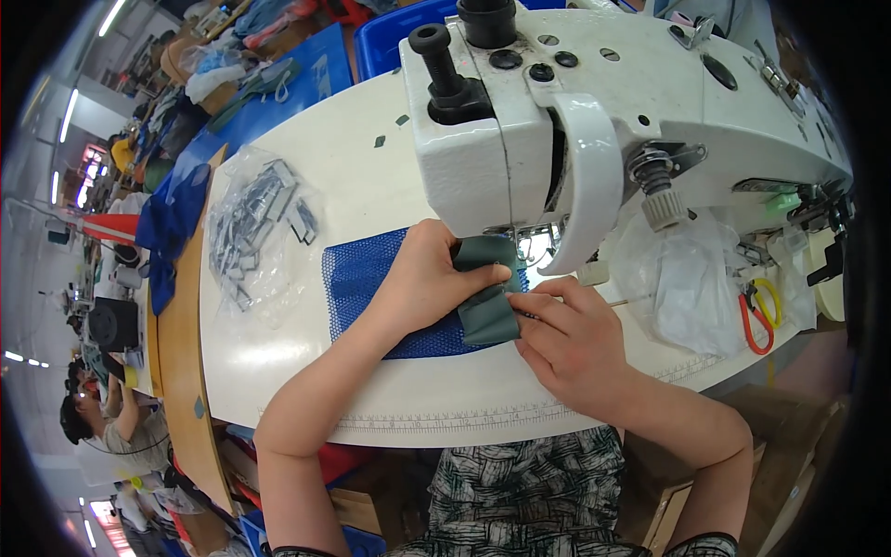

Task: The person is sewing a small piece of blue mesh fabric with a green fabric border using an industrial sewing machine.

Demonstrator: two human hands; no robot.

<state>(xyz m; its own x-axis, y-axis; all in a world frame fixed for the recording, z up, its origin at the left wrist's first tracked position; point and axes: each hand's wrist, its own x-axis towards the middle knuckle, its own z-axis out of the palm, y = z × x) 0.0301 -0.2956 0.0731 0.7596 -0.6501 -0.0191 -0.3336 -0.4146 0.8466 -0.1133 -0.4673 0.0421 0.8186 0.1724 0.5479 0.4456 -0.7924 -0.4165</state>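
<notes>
A piece of blue mesh fabric [357,288] lies flat on the white sewing table, just left of the needle area. On top of its right part rests a dark green fabric piece [492,318]. My left hand [432,278] is laid over both, its thumb pressing the green piece near its right edge. My right hand [575,343] pinches at that same edge from the right, fingers bent together. What sits between the right fingertips is too small to tell. The white sewing machine [464,176] stands right behind my hands; its head partly hides the needle.
A clear plastic bag of small grey-and-white pieces [260,223] lies at left. Right of the machine are another clear bag [691,288] and red-and-yellow-handled scissors [759,316]. A printed ruler strip [464,415] follows the table's front edge. Another person [125,427] sits far left.
</notes>
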